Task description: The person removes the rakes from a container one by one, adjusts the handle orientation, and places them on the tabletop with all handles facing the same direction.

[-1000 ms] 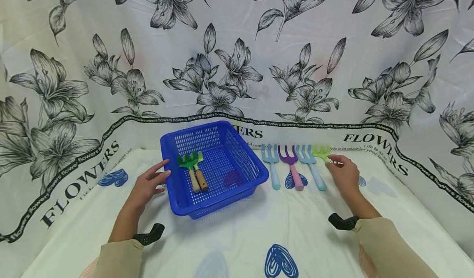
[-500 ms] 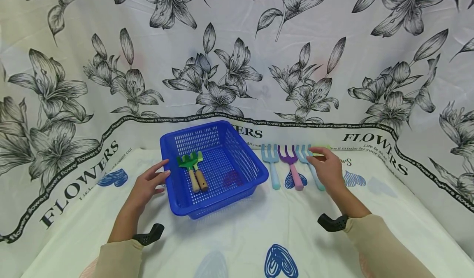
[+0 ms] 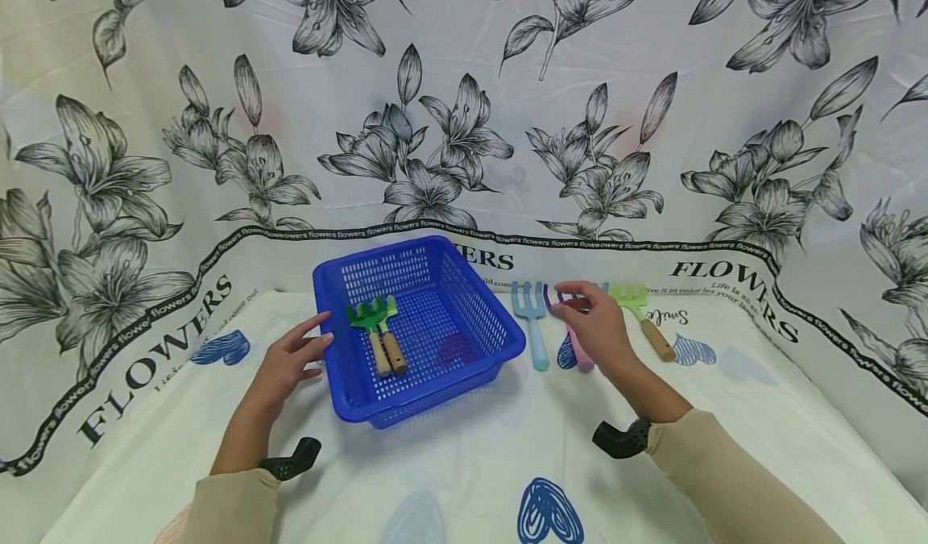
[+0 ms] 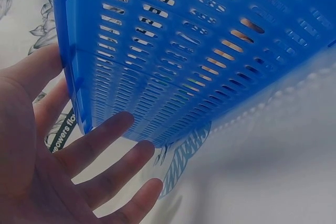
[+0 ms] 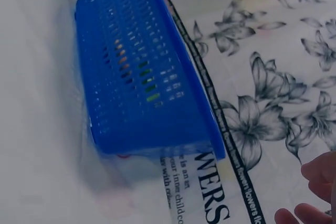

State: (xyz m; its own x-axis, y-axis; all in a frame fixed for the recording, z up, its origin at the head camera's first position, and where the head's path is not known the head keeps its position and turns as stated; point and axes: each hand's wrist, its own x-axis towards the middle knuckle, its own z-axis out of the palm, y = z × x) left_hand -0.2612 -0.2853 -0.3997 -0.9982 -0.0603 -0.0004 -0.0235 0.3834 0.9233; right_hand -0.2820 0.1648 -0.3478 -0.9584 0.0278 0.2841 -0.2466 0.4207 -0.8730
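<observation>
Thumb and fingertips of my left hand (image 3: 284, 365) rest at the left rim of a blue plastic basket (image 3: 464, 383); the left wrist view shows the fingers spread along its slotted wall (image 4: 173, 61). Inside the basket lie a dark green garden hand fork (image 3: 371, 318) and a light green one (image 3: 392, 305), both wooden-handled. My right hand (image 3: 600, 328) hovers over a purple hand fork with a pink handle (image 3: 577, 350), thumb and fingers loosely bent with nothing between them. It largely hides a light blue fork (image 3: 603, 288). Fingers of this hand (image 5: 317, 174) show in the right wrist view.
Left of the purple fork lies another light blue hand fork (image 3: 536, 330). A lime green fork (image 3: 656, 338) with a wooden handle ends the row at right. Behind the white cloth-covered table (image 3: 464, 479) hangs a flower-printed curtain (image 3: 464, 36).
My right hand has moved left along the row, from the lime green fork past the light blue one to the purple one. The forks, the basket and my left hand stay in place.
</observation>
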